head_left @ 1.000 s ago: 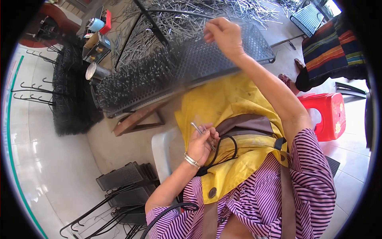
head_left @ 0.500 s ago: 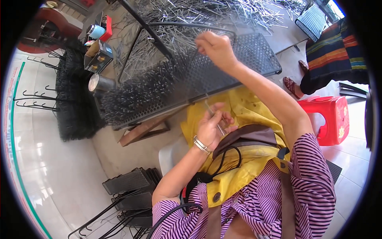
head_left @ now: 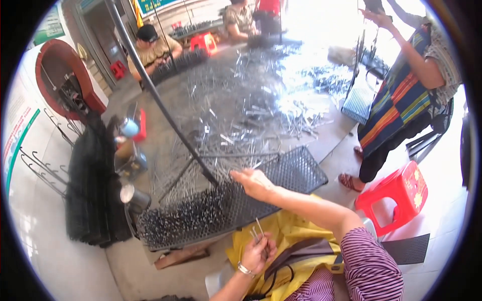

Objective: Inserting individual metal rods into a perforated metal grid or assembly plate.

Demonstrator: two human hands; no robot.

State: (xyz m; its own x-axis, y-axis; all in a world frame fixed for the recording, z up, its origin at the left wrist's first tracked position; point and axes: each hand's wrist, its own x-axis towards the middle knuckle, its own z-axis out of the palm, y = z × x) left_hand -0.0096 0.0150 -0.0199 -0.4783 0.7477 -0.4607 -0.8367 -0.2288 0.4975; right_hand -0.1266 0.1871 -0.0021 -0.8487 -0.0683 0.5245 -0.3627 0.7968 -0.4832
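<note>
My left hand point(head_left: 260, 251) is closed around a few thin metal rods point(head_left: 257, 229), held low in front of the yellow apron point(head_left: 291, 220). Their upper ends stick out above my fingers. Over the black perforated rack point(head_left: 296, 173) reaches my right hand point(head_left: 253, 184), its fingers drawn together. What its fingertips hold, if anything, is too small to make out. Left of that hand, a dense block of small dark upright pieces point(head_left: 186, 215) fills the rack's left part. A black frame bar point(head_left: 165, 110) rises slanting from behind the rack.
Loose metal strips point(head_left: 231, 135) cover the table beyond. A metal can point(head_left: 135, 196) and a box point(head_left: 131, 160) stand left. A person in a striped apron point(head_left: 401, 100) stands right, near a red stool point(head_left: 394, 198). Another person point(head_left: 150, 47) sits across the table. Black hooked racks point(head_left: 93, 185) hang left.
The view has tilted up, bringing the far table and other people into sight. My right hand has moved left toward the upright pieces. My left hand still holds the rods.
</note>
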